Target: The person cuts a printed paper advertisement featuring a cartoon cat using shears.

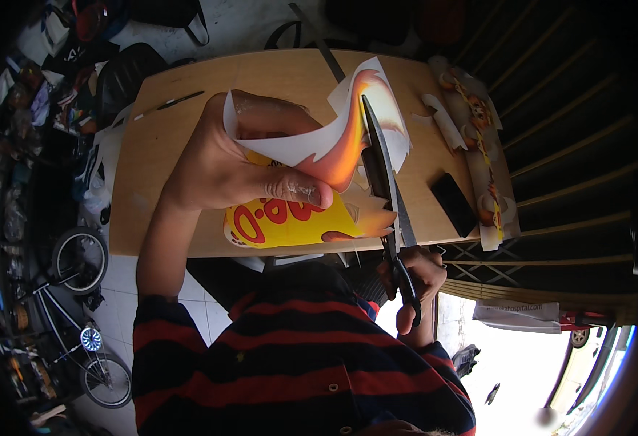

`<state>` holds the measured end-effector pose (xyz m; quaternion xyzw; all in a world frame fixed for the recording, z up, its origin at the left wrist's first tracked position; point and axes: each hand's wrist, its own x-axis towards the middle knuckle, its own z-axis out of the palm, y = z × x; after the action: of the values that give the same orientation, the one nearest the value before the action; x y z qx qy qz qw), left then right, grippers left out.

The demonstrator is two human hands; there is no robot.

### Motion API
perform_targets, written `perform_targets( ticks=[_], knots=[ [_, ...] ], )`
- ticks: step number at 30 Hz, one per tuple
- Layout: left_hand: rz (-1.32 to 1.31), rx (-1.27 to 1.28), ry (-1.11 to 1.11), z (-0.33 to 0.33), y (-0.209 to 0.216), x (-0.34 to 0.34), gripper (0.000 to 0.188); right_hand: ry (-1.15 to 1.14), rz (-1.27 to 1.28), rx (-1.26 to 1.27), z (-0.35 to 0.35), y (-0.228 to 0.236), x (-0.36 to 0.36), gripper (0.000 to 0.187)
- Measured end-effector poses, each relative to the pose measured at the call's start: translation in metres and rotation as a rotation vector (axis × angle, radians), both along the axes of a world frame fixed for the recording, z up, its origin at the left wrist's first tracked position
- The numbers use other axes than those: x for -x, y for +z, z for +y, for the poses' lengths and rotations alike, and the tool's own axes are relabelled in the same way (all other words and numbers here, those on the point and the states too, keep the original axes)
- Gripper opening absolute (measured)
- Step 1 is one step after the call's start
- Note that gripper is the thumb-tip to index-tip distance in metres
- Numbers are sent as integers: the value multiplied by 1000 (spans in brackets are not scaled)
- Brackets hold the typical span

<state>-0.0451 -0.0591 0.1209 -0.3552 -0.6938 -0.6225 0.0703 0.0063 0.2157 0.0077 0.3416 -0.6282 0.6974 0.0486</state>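
Note:
My left hand (242, 163) pinches a curled printed paper sheet (275, 227) above the table, thumb on its face and the other fingers behind. The sheet is yellow with red lettering and orange flame shapes, and its upper part folds over to show a white back. In my right hand (422, 272), fingers are wrapped round the dark handles of a pair of scissors (384, 171). Their long blades point away from me, apart, along the flame-shaped edge at the sheet's right side. Whether the paper lies between the blades is hard to make out.
A black phone (453, 204) lies on the wooden table (166, 160), right of the scissors. Beyond it, a partly curled printed sheet (482, 156) lies along the right edge. A pen (170, 105) is at the far left; a long metal ruler (322, 51) crosses the back edge.

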Motion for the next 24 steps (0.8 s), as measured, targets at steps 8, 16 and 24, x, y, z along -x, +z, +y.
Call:
perform_targets(
  ticks=[8,16,24],
  knots=[
    [-122,10,91,-1,12,-1,21,-69,-43,-14,1,8,-4,81],
    [-136,-158,-1,-4,11,9,29,-21,52,-54,5,4,3,83],
    [-60,-224,-96,14,23,1,38,49,159,69,-7,6,3,81]
  ],
)
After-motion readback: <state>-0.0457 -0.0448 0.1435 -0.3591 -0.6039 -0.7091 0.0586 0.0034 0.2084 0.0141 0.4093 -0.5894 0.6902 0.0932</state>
